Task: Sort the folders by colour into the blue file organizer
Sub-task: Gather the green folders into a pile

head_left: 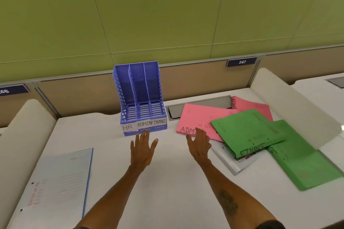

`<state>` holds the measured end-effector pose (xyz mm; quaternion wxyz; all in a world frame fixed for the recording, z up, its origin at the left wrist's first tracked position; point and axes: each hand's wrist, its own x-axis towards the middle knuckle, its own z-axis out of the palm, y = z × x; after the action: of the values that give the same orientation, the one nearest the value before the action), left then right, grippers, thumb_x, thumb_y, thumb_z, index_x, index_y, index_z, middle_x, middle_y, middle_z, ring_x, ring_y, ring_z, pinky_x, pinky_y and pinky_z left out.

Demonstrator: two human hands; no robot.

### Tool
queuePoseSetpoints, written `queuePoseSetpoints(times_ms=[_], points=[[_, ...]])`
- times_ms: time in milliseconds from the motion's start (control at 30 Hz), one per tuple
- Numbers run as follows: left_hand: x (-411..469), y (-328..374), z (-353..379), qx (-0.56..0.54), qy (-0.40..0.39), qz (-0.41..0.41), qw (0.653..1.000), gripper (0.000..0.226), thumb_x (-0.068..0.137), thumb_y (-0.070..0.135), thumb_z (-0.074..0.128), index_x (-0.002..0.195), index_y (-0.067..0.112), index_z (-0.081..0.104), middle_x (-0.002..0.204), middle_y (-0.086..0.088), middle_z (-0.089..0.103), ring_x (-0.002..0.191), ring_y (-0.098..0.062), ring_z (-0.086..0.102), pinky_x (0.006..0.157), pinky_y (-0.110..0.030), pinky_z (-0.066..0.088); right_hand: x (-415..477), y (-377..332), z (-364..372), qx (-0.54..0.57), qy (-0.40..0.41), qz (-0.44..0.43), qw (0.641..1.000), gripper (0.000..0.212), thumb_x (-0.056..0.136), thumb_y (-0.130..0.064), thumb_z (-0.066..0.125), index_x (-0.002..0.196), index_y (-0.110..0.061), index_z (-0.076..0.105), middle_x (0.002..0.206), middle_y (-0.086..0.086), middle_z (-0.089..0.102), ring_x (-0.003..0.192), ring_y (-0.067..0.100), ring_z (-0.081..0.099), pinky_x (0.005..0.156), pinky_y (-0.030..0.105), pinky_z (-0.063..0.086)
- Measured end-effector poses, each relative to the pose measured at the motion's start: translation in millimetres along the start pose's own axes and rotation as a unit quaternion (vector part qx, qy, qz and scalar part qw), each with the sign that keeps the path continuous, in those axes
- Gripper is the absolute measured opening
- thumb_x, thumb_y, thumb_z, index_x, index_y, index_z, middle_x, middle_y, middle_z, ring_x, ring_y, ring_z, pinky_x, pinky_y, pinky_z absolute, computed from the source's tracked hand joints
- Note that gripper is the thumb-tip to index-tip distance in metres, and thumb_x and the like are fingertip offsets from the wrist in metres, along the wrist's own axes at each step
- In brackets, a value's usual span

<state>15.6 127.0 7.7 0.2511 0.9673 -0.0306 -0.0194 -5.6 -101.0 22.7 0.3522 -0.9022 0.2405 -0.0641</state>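
Observation:
The blue file organizer (pixel 142 98) stands at the back of the white desk (pixel 167 173), its three slots labelled HR, ADMIN and FINANCE and holding nothing. To its right lies a heap of folders: a pink one marked ADMIN (pixel 197 119), a second pink one (pixel 251 106) behind it, a green one marked FINANCE (pixel 245 132) on top, and another green one (pixel 301 161) nearer the right edge. My left hand (pixel 142 148) hovers with fingers spread just in front of the organizer. My right hand (pixel 199 142), fingers relaxed, reaches the near corner of the pink ADMIN folder.
A pale blue-edged folder or sheet (pixel 61 182) lies at the front left. A white sheet (pixel 229 160) pokes out under the green folders. A grey cable hatch (pixel 201 105) sits behind the heap. White curved dividers (pixel 290 109) flank the desk; a partition runs behind.

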Motion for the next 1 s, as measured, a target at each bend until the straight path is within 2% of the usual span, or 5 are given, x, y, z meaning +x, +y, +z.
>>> queuePoseSetpoints(times_ms=[200,433,733,867,1000], points=[[7.2,45.9,36.2,0.018,-0.037,0.028,0.999,0.07,0.094,0.062,0.023,0.152,0.022,0.02,0.16,-0.001,0.017,0.149,-0.024,0.012,0.121,-0.051,0.009,20.2,62.0,-47.3,0.114,0.15,0.192,0.963,0.046,0.091,-0.027,0.06,0.13,-0.006,0.049,0.129,0.017,0.051,0.116,0.035,0.046,0.097,0.05,0.042],[8.4,82.1,64.5,0.028,-0.07,0.043,0.996,0.069,0.095,0.06,0.023,0.152,0.022,0.021,0.16,0.0,0.017,0.149,-0.023,0.01,0.12,-0.049,0.007,34.0,122.2,-80.3,0.215,0.157,0.367,0.891,0.056,0.09,-0.017,0.059,0.137,-0.001,0.033,0.138,0.023,0.036,0.124,0.044,0.038,0.097,0.054,0.039],[16.4,82.0,78.4,0.04,-0.084,0.033,0.995,0.067,0.095,0.061,0.024,0.15,0.022,0.028,0.158,0.0,0.026,0.148,-0.022,0.017,0.12,-0.048,0.012,52.0,131.1,-88.0,0.437,0.113,0.443,0.774,0.066,0.09,-0.014,0.064,0.14,-0.014,0.022,0.143,0.021,0.038,0.126,0.042,0.044,0.1,0.056,0.041],[17.3,76.0,76.0,0.042,-0.088,0.028,0.995,0.066,0.095,0.06,0.025,0.149,0.022,0.03,0.157,-0.001,0.029,0.147,-0.022,0.021,0.12,-0.046,0.014,55.4,131.8,-85.9,0.483,0.107,0.441,0.749,0.072,0.087,-0.018,0.071,0.141,-0.01,0.024,0.143,0.019,0.043,0.128,0.041,0.046,0.105,0.052,0.04],[17.6,71.0,72.2,0.041,-0.088,0.027,0.995,0.064,0.096,0.059,0.026,0.148,0.021,0.032,0.155,-0.001,0.032,0.146,-0.022,0.024,0.12,-0.045,0.017,58.1,127.5,-83.3,0.546,0.128,0.395,0.728,0.04,0.088,-0.012,0.069,0.121,-0.016,0.047,0.138,0.01,0.051,0.122,0.036,0.053,0.103,0.051,0.046]])
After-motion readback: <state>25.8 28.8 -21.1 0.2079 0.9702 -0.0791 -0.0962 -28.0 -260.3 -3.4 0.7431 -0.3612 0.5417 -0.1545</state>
